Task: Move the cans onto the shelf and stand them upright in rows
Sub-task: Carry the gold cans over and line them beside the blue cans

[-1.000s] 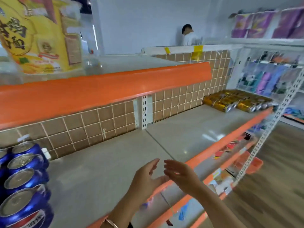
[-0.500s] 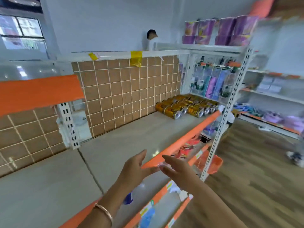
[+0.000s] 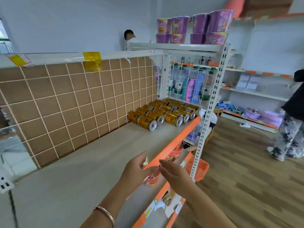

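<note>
Well beyond the fingers [image 3: 165, 164], at the shelf's [image 3: 98, 162] far end, roughly a dozen gold cans [image 3: 164, 115] lie on their sides. Left hand [image 3: 136, 168] and right hand [image 3: 174, 175] hover at its orange edge, fingers loosely spread, holding nothing.

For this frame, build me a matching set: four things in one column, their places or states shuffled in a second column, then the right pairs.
Things:
1. gold cans
2. purple cups
3. yellow tape
4. orange basket

Places or states:
A. low down beside the white post
B. lying on their sides at the far end of the shelf
C. stacked on the top shelf
D. stuck over the top edge of the tiled wall

Pairs: 1-B, 2-C, 3-D, 4-A
</note>
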Tool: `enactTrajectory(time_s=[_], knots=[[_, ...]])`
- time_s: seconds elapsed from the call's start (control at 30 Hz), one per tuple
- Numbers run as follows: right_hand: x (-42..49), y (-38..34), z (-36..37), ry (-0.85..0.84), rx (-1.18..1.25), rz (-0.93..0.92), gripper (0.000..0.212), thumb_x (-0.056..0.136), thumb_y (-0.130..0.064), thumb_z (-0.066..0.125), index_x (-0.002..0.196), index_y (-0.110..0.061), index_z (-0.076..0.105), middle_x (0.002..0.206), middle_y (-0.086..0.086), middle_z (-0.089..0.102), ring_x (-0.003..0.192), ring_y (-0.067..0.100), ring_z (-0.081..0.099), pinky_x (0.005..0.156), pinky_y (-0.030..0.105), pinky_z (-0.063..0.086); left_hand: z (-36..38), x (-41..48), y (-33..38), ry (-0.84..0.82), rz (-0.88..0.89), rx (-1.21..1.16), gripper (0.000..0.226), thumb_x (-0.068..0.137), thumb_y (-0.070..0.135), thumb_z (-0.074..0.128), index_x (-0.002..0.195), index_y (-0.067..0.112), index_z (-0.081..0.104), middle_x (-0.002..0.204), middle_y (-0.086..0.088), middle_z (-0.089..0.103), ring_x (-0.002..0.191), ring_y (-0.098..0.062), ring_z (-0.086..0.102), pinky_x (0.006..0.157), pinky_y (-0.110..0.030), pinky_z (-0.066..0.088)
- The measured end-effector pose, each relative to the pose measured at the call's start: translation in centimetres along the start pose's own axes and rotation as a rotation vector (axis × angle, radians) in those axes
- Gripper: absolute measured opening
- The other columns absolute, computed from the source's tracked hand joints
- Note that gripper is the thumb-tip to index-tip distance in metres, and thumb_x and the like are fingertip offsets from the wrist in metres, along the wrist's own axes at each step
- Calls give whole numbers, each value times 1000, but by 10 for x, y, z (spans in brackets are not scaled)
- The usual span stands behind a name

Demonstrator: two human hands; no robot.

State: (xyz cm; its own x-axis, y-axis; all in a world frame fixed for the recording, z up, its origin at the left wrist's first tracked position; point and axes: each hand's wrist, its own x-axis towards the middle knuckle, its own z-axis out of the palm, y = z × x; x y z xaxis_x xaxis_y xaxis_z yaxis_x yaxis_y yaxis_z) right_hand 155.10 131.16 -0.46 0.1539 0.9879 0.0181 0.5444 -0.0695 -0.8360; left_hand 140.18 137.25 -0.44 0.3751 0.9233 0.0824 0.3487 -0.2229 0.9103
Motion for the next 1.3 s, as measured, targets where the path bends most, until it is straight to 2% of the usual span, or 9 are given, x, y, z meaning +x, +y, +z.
enactTrajectory(time_s=[0.17,0.23,0.33,0.47,0.57,0.63,0.87,1.03,1.3], knots=[[77,6,-16,-38,-154,-37,38,99,-27,45,135,-15,51,134,-1,56,117,6,51,86,9,31,10,80,-9,10,-81,-135,39,60,39,83,75,32,47,83,8,43,84,-10,41,73,-22,33],[105,7,-22,-63,-178,-33,38,100,-25,44,136,-16,49,138,-1,53,125,9,48,87,8,29,12,107,-15,5,-142,-157,43,71,18,81,109,15,61,102,-6,57,100,-15,53,82,-21,37],[143,6,-26,-92,-152,4,38,99,-21,43,137,-19,48,139,-2,51,127,10,47,86,7,28,8,142,-20,6,-198,-185,68,77,19,76,135,1,45,131,-12,55,121,-17,53,90,-18,38],[189,9,-29,-140,-121,32,40,97,-28,49,137,-24,48,137,-3,52,125,9,47,90,13,31,7,182,-24,40,-330,-176,50,86,30,66,128,4,54,124,-11,61,112,-18,59,84,-20,42],[220,9,-35,-123,-97,51,40,95,-24,53,134,-22,50,134,0,53,122,11,49,91,15,33,4,210,-28,110,-460,-267,18,89,24,60,86,8,67,88,-11,66,85,-22,62,71,-25,44],[242,9,-42,-83,-94,57,38,94,-20,52,132,-21,52,132,1,54,116,11,51,86,15,34,1,229,-31,187,-532,-357,20,90,16,58,70,14,61,74,-7,61,77,-22,58,68,-26,45],[325,16,-60,-77,-253,52,41,93,-23,49,134,-22,47,124,2,55,90,13,57,56,14,40,8,285,-32,299,-639,-458,30,82,40,67,89,13,58,87,-8,62,80,-21,58,77,-29,48],[370,19,-63,-195,-386,65,54,88,-37,52,139,-25,36,136,1,48,123,26,46,101,40,45,18,306,-28,338,-659,-485,40,60,51,79,79,26,55,90,-2,66,96,-25,64,94,-40,51],[383,21,-63,-294,-675,-37,74,80,-41,63,142,-22,28,141,5,36,132,28,35,106,38,39,28,308,-32,465,-793,-394,33,76,32,74,92,6,63,78,-4,65,70,-16,62,57,-23,48]])
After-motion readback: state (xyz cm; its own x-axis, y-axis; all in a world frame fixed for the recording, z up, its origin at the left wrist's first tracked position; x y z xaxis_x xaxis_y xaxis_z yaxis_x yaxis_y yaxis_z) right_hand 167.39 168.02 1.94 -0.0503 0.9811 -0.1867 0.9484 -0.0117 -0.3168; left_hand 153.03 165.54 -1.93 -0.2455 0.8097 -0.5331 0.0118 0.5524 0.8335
